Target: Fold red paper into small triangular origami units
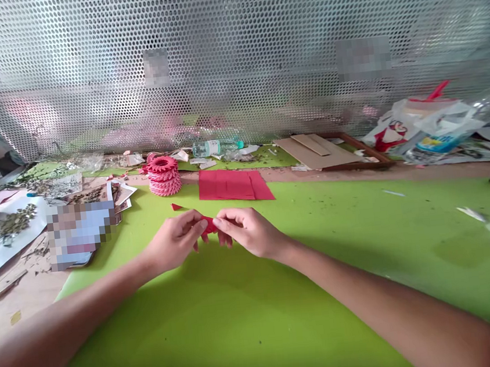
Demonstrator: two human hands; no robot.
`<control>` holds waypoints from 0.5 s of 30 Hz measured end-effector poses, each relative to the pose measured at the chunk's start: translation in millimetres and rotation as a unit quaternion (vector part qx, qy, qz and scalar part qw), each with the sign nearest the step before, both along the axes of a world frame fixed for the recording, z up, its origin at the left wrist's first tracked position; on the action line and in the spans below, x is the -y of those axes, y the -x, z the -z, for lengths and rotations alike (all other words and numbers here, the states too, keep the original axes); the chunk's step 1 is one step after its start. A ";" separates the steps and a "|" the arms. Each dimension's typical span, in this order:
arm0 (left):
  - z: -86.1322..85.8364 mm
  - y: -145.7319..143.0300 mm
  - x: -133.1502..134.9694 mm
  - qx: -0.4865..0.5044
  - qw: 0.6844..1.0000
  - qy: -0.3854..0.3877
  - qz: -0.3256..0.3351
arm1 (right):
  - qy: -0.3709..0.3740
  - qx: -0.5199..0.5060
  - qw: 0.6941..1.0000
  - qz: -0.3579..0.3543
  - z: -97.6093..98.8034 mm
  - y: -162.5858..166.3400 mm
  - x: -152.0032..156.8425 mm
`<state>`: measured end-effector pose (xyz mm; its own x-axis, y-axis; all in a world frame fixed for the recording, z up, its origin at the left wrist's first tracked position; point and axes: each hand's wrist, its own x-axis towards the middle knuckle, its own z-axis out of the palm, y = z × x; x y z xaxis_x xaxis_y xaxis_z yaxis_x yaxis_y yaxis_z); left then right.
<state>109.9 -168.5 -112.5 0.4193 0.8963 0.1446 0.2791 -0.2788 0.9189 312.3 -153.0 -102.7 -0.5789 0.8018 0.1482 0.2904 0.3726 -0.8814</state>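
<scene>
Holds a small red paper piece right out over the middle of the green counter; pinches one end with the left hand, thumb to forefinger in a narrow grip; pinches the other end with the right hand, in a narrow grip much like the first; stretches both arms well forward to do it; shows plain, strong red in the gap between the thumbs; looks short and slight there, uneven along the lower edge; disappears at both ends under the pinch; cannot tell the full outline, nor count any folds.

Nearly matches in colour the red sheets farther ahead, flat and overlapping; has a small red triangle closer in, lying just beyond the left hand and apart from it, sharp at one corner; has behind that a stack of zigzag-edged rings, upright, red on top, banded pink and white down the side; shows a clear bottle farther back, lying on its side with a teal cap to the right; shows flat brown boards over on the right, one on another; ends with a printed plastic bag beyond those, near the perforated screen.
</scene>
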 end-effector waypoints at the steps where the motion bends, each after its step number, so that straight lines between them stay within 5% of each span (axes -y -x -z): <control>1: 0.6 0.2 -0.1 0.001 1.000 -0.007 -0.005 | -0.006 0.016 1.000 -0.002 -0.3 0.0 0.3; 15: -1.6 3.3 -8.8 -0.018 0.996 0.089 -0.014 | -0.035 0.067 0.997 0.007 3.3 0.2 0.9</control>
